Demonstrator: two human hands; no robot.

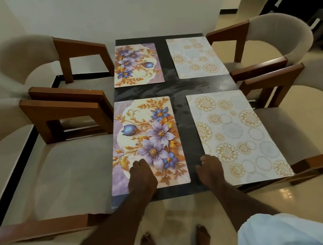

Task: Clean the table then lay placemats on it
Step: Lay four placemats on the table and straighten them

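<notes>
We see four placemats on the dark marble-look table (pixel 177 89), two to a side. The near floral placemat (pixel 147 131) lies at the near left and the near gold-circle placemat (pixel 240 135) at the near right, with a bare strip of tabletop between them. The far floral placemat (pixel 137 64) and the far gold-circle placemat (pixel 197 57) lie beyond them.

The left hand (pixel 141 177) rests flat on the near floral placemat's near end, fingers together and fairly straight, holding nothing. The right hand (pixel 210 168) is at the near gold-circle placemat's inner edge, fingers bent and thumb out to the left; we cannot tell whether it grips the mat.

Cushioned wooden armchairs (pixel 53 171) flank both long sides. Bare feet (pixel 148 244) stand on the glossy floor (pixel 174 213).
</notes>
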